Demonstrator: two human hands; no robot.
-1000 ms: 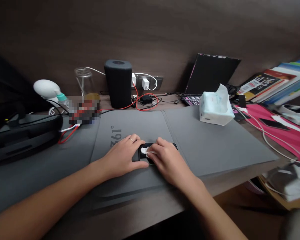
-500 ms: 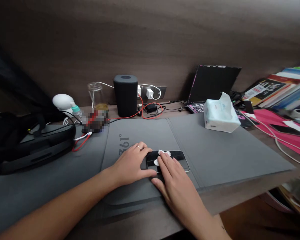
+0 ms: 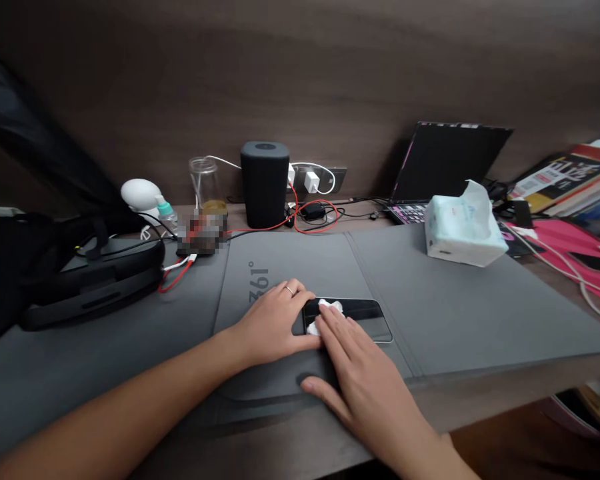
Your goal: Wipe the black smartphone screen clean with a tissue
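A smartphone (image 3: 373, 323) with a dark screen lies flat on the grey mat (image 3: 300, 250). My left hand (image 3: 275, 323), a ring on one finger, grips the phone's left end between thumb and fingers. Under the fingers of my right hand (image 3: 357, 363), a crumpled white tissue (image 3: 314, 329) is pressed against the left part of the screen. The right thumb is spread away over the mat, and the fingers lie together, hiding part of the tissue.
A tissue pack (image 3: 463, 233) stands at the right of the mat, before a laptop (image 3: 453, 163). Along the back are a black speaker (image 3: 265, 187), a glass jar (image 3: 205, 183), cables and chargers (image 3: 311, 181). A black headset-like device (image 3: 95, 287) lies left; books (image 3: 565, 177) lean far right.
My right hand and the tissue have slid slightly left across the phone screen. My left hand keeps its hold on the phone. The whole view has shifted, moving the scene rightward.
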